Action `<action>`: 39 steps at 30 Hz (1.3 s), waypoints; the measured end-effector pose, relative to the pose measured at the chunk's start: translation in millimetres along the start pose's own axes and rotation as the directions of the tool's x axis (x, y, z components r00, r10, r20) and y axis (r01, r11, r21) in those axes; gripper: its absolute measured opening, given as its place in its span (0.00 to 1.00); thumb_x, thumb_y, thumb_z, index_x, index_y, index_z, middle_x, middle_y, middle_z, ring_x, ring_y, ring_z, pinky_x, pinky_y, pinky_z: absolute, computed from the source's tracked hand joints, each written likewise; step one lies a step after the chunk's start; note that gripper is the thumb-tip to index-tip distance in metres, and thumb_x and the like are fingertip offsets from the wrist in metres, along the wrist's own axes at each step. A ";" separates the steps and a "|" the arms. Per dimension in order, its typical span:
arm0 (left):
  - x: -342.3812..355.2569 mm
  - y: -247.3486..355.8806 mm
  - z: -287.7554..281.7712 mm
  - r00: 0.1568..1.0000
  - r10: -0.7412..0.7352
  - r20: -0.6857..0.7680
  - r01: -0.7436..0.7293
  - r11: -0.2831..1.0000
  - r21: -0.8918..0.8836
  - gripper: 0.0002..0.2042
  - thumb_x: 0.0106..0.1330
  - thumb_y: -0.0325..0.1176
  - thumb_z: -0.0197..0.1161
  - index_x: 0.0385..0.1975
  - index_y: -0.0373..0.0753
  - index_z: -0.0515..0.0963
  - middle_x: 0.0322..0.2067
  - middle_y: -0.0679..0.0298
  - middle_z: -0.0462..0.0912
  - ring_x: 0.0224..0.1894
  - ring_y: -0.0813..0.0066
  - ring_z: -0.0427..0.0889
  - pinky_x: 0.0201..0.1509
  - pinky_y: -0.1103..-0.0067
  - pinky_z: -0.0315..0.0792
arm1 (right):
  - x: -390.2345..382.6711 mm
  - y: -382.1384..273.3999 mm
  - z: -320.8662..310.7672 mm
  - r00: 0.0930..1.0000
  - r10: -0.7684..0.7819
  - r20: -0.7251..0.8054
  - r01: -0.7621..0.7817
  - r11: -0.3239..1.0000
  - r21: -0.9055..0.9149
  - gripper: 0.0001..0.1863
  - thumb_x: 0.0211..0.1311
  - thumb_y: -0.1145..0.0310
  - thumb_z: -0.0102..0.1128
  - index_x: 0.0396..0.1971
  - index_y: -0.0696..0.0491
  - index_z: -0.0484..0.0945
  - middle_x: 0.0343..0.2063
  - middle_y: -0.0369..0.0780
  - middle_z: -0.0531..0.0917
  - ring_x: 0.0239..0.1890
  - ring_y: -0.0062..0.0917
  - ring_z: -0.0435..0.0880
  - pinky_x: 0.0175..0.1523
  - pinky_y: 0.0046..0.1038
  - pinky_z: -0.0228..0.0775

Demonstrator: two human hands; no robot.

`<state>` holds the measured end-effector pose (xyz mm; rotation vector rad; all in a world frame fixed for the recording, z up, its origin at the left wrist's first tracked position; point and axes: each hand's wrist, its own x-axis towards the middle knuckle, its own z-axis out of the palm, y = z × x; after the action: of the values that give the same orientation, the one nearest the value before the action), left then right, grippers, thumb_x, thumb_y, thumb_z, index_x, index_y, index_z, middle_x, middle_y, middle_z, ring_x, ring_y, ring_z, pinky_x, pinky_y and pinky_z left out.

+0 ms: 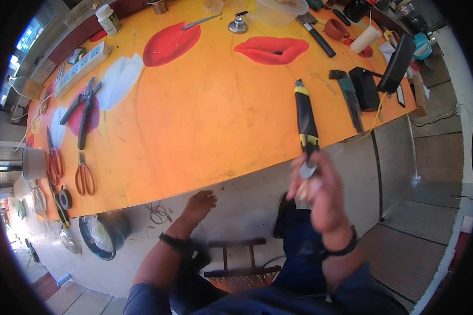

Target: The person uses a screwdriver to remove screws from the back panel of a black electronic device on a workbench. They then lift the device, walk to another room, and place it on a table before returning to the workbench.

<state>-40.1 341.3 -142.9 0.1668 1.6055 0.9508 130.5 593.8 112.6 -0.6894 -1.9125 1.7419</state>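
Note:
My right hand [328, 197] is raised at the table's near edge, blurred by motion. Its fingers pinch a small silvery piece [307, 169], whose kind I cannot make out. Just beyond the fingertips lies a black and yellow hand tool [306, 115] with a short metal tip; whether the hand touches its near end is unclear. My left hand [198, 206] hovers off the table's front edge, fingers loosely bent and apart, with nothing seen in it. The orange table [210, 142] is printed with red lips and petals.
Pliers-like cutters [84, 113] and red-handled scissors [84, 176] lie at left, near a power strip [82, 70]. At right are a dark green-and-black tool [347, 97], a black box [366, 88] and a cleaver [318, 37]. Below the left edge stands a bucket [97, 239].

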 end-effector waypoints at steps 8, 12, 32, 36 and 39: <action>-176.2 -8.1 -22.9 0.951 -0.270 -0.151 0.234 0.947 -0.219 0.21 0.73 0.35 0.57 0.62 0.30 0.72 0.46 0.56 0.86 0.43 0.71 0.86 0.45 0.79 0.78 | 172.0 -15.5 -75.0 0.995 0.013 -0.100 -0.097 0.403 -0.910 0.17 0.72 0.57 0.55 0.43 0.57 0.77 0.36 0.50 0.84 0.41 0.51 0.82 0.45 0.44 0.73; -250.6 2.6 -24.2 0.911 -0.324 -0.255 0.255 0.929 -0.269 0.21 0.74 0.35 0.57 0.62 0.28 0.72 0.47 0.55 0.86 0.43 0.70 0.86 0.45 0.78 0.78 | 203.5 1.8 -68.2 0.989 0.081 -0.121 -0.140 0.289 -0.947 0.16 0.68 0.58 0.58 0.43 0.57 0.78 0.40 0.52 0.84 0.45 0.51 0.82 0.49 0.47 0.74; -557.0 -30.9 -85.9 0.821 -0.442 -0.361 -0.173 0.410 -0.896 0.18 0.78 0.37 0.53 0.61 0.35 0.71 0.48 0.54 0.84 0.44 0.69 0.86 0.44 0.78 0.81 | 107.5 -163.1 95.5 0.867 0.356 0.348 0.262 0.267 -0.927 0.23 0.61 0.57 0.67 0.51 0.55 0.79 0.30 0.46 0.86 0.36 0.40 0.86 0.47 0.40 0.78; -617.6 -45.7 -115.5 0.737 -0.512 -0.442 -0.367 0.247 -0.897 0.14 0.77 0.37 0.55 0.56 0.37 0.72 0.45 0.57 0.85 0.42 0.71 0.86 0.41 0.78 0.80 | 69.0 -187.6 209.9 0.641 0.539 0.546 0.274 0.504 -0.819 0.23 0.62 0.61 0.67 0.53 0.58 0.79 0.35 0.47 0.88 0.38 0.36 0.88 0.45 0.33 0.79; -655.1 -46.6 -122.4 0.661 -0.565 -0.494 -0.477 0.192 -0.858 0.14 0.77 0.37 0.55 0.55 0.36 0.72 0.43 0.58 0.85 0.41 0.71 0.87 0.41 0.78 0.80 | 44.3 -214.7 281.7 0.418 0.557 0.718 0.435 0.571 -0.696 0.23 0.62 0.60 0.67 0.53 0.58 0.79 0.38 0.48 0.88 0.41 0.37 0.88 0.49 0.33 0.79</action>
<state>59.0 -130.2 319.8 -1.4836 1.2468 2.0391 -95.4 391.1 300.5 0.1154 -3.7000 1.1175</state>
